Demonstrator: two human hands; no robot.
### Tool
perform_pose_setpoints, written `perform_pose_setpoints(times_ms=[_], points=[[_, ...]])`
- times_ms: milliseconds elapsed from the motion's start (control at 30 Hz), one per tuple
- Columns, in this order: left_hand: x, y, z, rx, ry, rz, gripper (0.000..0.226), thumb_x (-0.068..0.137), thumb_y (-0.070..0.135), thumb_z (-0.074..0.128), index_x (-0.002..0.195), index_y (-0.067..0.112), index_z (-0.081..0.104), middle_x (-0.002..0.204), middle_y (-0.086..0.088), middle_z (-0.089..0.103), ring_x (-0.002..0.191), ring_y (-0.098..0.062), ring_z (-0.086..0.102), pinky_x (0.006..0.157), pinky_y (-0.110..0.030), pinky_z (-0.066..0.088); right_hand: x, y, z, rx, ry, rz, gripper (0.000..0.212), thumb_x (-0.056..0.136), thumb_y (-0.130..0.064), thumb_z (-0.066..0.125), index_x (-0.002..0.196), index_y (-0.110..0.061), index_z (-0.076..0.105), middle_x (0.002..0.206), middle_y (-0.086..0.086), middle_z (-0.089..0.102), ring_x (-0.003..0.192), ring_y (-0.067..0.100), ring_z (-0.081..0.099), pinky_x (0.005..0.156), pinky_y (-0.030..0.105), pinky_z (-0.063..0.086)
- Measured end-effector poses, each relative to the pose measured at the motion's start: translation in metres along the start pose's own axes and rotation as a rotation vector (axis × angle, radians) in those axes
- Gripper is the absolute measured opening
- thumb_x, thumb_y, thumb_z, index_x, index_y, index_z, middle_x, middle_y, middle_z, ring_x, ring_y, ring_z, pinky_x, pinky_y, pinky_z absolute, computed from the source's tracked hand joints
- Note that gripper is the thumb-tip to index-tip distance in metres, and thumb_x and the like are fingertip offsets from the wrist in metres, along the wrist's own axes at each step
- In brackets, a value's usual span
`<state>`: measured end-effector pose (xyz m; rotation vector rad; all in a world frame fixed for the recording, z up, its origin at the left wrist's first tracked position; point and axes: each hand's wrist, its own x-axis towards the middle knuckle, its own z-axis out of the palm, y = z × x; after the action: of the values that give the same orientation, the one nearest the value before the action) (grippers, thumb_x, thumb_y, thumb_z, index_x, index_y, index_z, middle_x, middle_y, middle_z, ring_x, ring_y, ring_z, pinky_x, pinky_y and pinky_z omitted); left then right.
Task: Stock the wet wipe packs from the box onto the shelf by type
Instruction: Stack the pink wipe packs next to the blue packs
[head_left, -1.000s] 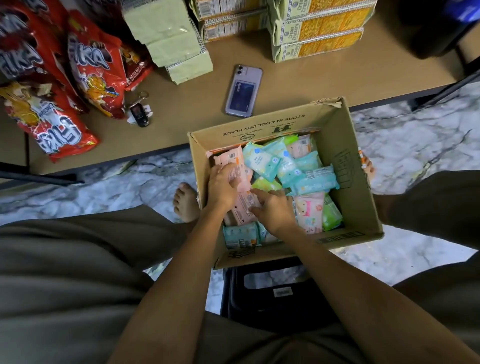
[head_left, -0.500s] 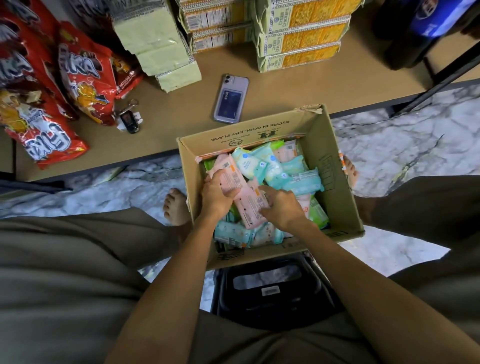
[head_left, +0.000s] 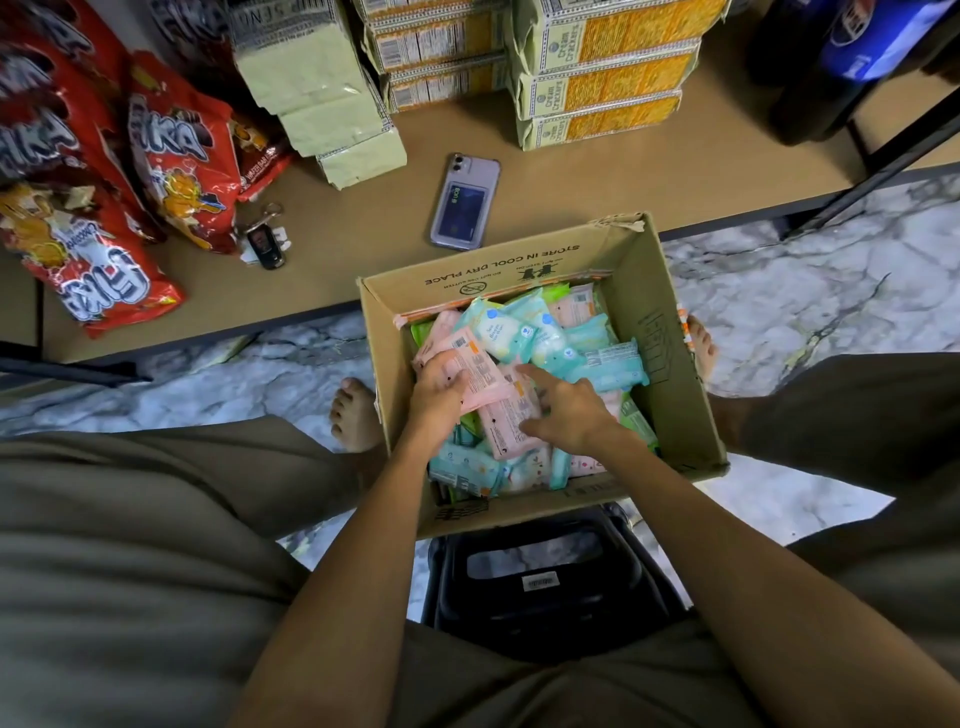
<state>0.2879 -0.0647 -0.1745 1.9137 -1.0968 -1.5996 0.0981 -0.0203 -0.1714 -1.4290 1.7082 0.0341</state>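
While both hands reach into the box (head_left: 670, 332), left hand (head_left: 439, 387) grips a pink pack (head_left: 475, 371) from its left edge. Right hand (head_left: 569, 410), fingers loosely spread, rests on a second pink pack (head_left: 511, 426) just beneath. Teal packs (head_left: 550, 340) lie beyond.

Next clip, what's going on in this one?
A person sits over an open cardboard box of mixed wet wipe packs, both hands inside it. The left hand grips a pink pack; the right hand rests on a second pink pack, fingers loosely spread. Teal packs and green ones lie around them. The shelf beyond holds a phone, keys, snack bags and cracker boxes, but no wipes in view.
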Motion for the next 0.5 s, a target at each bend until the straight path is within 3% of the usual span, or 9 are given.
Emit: perform_pose_setpoints(times_ms=[67,167,267,367,500], points=[[-0.002,0.001,0.000,-0.005,0.025,-0.013,0.046,0.099,0.006,0.059,0.143,0.015,0.050,0.127,0.002,0.055,0.107,-0.012,0.056,0.070,-0.011,0.052,-0.002,-0.002,-0.007,0.019,0.003,-0.032,0.089,0.081,-0.044,0.073,0.153,-0.046,0.021,0.083,0.000,0.065,0.097,0.029,0.058,0.086,0.041,0.052],[-0.004,0.003,-0.005,-0.041,0.051,-0.046,0.048,0.096,0.008,0.064,0.142,0.019,0.052,0.135,0.000,0.055,0.112,-0.017,0.058,0.072,-0.018,0.054,-0.008,-0.007,-0.022,0.039,0.026,-0.063,0.086,0.084,-0.035,0.075,0.154,-0.041,0.025,0.074,-0.003,0.058,0.084,0.024,0.058,0.069,0.031,0.046],[-0.010,0.006,-0.012,-0.026,0.049,-0.033,0.051,0.094,0.008,0.067,0.142,0.018,0.052,0.134,0.002,0.053,0.110,-0.016,0.057,0.069,-0.015,0.051,-0.011,-0.002,-0.033,0.161,0.029,-0.040,0.072,0.085,-0.031,0.074,0.148,-0.043,0.039,0.095,0.007,0.069,0.091,0.024,0.063,0.071,0.031,0.050],[-0.018,0.008,-0.017,-0.030,0.016,-0.003,0.052,0.093,0.004,0.068,0.140,0.019,0.053,0.130,0.001,0.056,0.104,-0.014,0.058,0.061,-0.012,0.050,-0.017,0.005,-0.041,0.265,0.094,-0.021,0.059,0.091,-0.025,0.069,0.144,-0.041,0.047,0.079,0.001,0.059,0.064,0.015,0.053,0.054,0.022,0.040],[-0.031,0.017,-0.020,-0.085,-0.001,0.055,0.054,0.087,0.002,0.074,0.134,0.023,0.057,0.122,-0.001,0.064,0.098,-0.012,0.064,0.067,-0.020,0.057,-0.026,0.009,-0.055,0.360,0.164,-0.026,0.047,0.093,-0.020,0.068,0.137,-0.034,0.057,0.066,-0.003,0.050,0.057,0.015,0.046,0.052,0.022,0.039]])
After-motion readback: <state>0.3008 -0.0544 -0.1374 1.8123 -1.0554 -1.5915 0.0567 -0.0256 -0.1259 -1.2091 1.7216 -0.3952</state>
